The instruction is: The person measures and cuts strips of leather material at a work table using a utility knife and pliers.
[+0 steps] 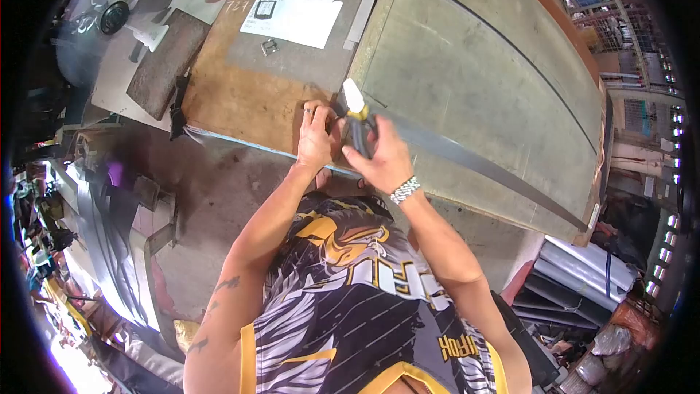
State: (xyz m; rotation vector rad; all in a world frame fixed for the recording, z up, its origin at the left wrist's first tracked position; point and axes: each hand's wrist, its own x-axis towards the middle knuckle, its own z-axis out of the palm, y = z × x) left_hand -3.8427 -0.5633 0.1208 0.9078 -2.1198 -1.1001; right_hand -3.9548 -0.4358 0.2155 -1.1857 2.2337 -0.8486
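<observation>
Steel strip (481, 164), probably stiff, springy and sharp-edged, is lying on the bench (474, 66), running away beyond the right hand (383, 160), which is gripping the black-handled tool (357, 120), while the left hand (315, 138) is pinching the strip's near end just beside it.

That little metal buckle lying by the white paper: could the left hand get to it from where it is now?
Probably yes. The left hand rests on the workbench, and only bare benchtop lies between it and the metal buckle beside the white paper; it would need a stretch forward.
</observation>
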